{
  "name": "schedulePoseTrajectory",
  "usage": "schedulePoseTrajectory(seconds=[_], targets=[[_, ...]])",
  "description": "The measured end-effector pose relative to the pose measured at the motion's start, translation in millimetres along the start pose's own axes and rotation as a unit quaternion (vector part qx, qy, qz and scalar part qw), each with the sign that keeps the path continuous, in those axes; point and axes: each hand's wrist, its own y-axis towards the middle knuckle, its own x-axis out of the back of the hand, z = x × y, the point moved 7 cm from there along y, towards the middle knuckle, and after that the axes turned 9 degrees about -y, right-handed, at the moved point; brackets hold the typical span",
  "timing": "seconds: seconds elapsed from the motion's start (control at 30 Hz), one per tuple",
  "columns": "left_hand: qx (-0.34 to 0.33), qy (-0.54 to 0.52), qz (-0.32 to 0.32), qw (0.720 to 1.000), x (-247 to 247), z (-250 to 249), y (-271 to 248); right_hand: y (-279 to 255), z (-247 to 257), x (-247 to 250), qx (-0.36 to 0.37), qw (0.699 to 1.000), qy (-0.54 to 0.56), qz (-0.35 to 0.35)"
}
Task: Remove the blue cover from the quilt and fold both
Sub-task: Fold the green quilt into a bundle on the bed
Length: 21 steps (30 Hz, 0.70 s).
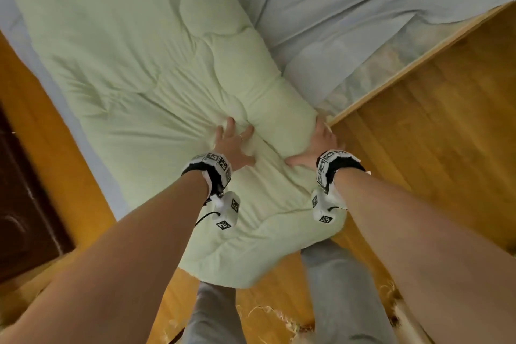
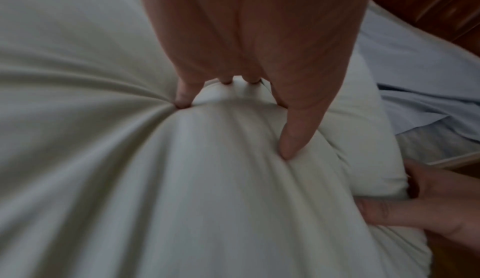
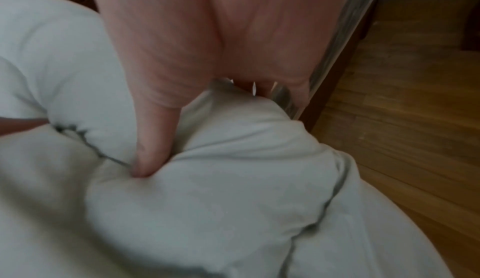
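Observation:
The pale green quilt [image 1: 125,50] lies bare along the bed, its near end hanging over the bed's foot toward my legs. The blue cover [image 1: 363,8] lies flat on the bed to the quilt's right, off the quilt. My left hand [image 1: 233,142] digs its fingers into a bunched ridge of quilt [image 2: 103,159], with the thumb [image 2: 288,149] pressing from the near side. My right hand [image 1: 321,142] grips the quilt's thick right edge by the bed corner; its thumb [image 3: 145,159] sinks into the quilt [image 3: 233,200], while the fingers curl over the far side, mostly hidden.
A wooden bed frame rail [image 1: 405,70] runs diagonally right of my right hand, with wooden floor [image 1: 432,148] beyond it. A dark wooden door [image 1: 25,190] stands at the left. My grey-trousered legs [image 1: 335,288] stand under the quilt's hanging end, beside straw-like fibres [image 1: 268,313].

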Motion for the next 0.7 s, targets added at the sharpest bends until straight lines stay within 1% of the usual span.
schedulePoseTrajectory(seconds=[0.1,0.13,0.17,0.2,0.27,0.33,0.37,0.47,0.53,0.6,0.7], targets=[[0.005,0.007,-0.01,1.0,-11,5,19,17,-5,2,0.01,0.994,-0.104,-0.007],[0.006,0.014,-0.011,1.0,-13,5,25,23,-7,1,0.014,0.993,-0.116,-0.007],[0.008,0.021,-0.012,1.0,-14,5,28,24,-8,0,0.021,0.993,-0.112,-0.005],[0.012,0.025,-0.013,1.0,-15,6,29,24,-11,-3,0.021,0.996,-0.083,0.004],[0.015,0.026,-0.009,1.0,-14,4,25,14,-16,-10,0.009,0.999,0.028,0.038],[0.015,0.015,-0.01,1.0,-9,2,12,-5,-14,-18,0.002,0.993,0.087,0.085],[0.015,0.009,-0.014,1.0,-5,2,5,-15,-13,-22,-0.003,0.991,0.092,0.098],[0.008,-0.006,-0.022,1.0,3,9,-10,-47,-18,-27,-0.063,0.987,0.122,0.086],[-0.006,-0.008,-0.022,1.0,5,12,-19,-67,-23,-36,-0.09,0.982,0.138,0.093],[-0.02,-0.011,-0.032,0.999,5,11,-23,-86,-31,-54,-0.107,0.98,0.114,0.121],[-0.028,-0.012,-0.049,0.998,-5,15,-21,-109,-58,-86,-0.157,0.979,0.069,0.113]])
